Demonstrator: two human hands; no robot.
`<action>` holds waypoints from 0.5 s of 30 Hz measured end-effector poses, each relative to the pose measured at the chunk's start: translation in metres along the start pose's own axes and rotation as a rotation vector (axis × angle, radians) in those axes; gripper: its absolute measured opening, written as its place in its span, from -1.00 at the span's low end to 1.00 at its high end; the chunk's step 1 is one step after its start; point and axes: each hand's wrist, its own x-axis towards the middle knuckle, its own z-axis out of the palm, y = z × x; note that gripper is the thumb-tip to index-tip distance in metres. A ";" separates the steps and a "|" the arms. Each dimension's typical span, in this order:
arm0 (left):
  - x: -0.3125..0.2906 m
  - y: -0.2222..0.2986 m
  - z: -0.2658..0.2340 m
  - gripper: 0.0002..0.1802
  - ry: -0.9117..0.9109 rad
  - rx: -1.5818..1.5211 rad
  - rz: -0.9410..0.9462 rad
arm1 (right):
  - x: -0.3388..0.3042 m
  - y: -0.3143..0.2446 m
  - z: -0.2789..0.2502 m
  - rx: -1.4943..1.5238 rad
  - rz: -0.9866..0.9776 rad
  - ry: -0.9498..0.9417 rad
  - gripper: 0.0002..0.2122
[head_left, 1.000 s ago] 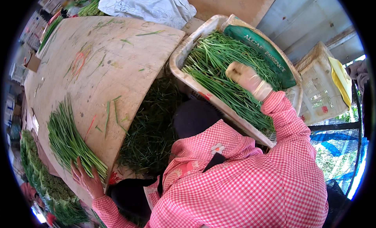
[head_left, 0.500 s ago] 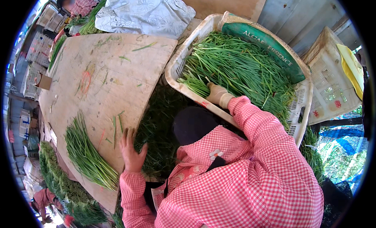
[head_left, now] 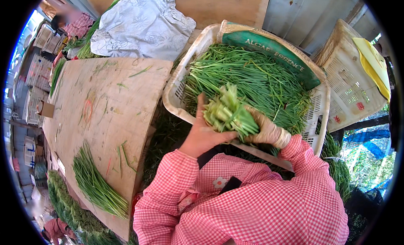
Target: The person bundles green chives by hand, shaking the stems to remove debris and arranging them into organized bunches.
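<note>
Over the near edge of the crate, a bunch of garlic chives [head_left: 229,114] is held up, its pale cut ends toward the camera. My right hand [head_left: 265,129], in a pale glove, grips it from the right. Bare and spread wide, my left hand [head_left: 206,133] cups the bunch's left side, thumb below and fingers above. Behind the bunch, a white plastic crate [head_left: 174,104] holds many loose garlic chives [head_left: 252,72]. Another pile of garlic chives [head_left: 99,182] lies on the wooden board to the left.
The wooden board [head_left: 126,97] carries scattered leaf bits. A white patterned cloth [head_left: 141,28] lies at its far end. A green sack piece [head_left: 273,55] lines the crate's back. Another crate [head_left: 343,76] stands at right. Two people [head_left: 78,26] work at far left and lower left.
My right hand has lifted the bunch out of the crate and toward me. My left hand has moved from the board's edge over to the bunch.
</note>
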 end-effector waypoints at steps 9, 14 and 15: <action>-0.012 -0.019 0.027 0.14 -0.037 -0.071 0.065 | -0.013 -0.053 -0.026 -0.709 -0.036 -0.345 -0.25; -0.023 -0.020 0.022 0.13 -0.043 -0.084 0.071 | 0.006 -0.105 -0.076 -0.569 0.421 -0.291 -0.16; -0.023 -0.013 0.023 0.18 -0.075 -0.060 0.031 | 0.006 -0.100 -0.080 -0.506 0.309 -0.179 -0.10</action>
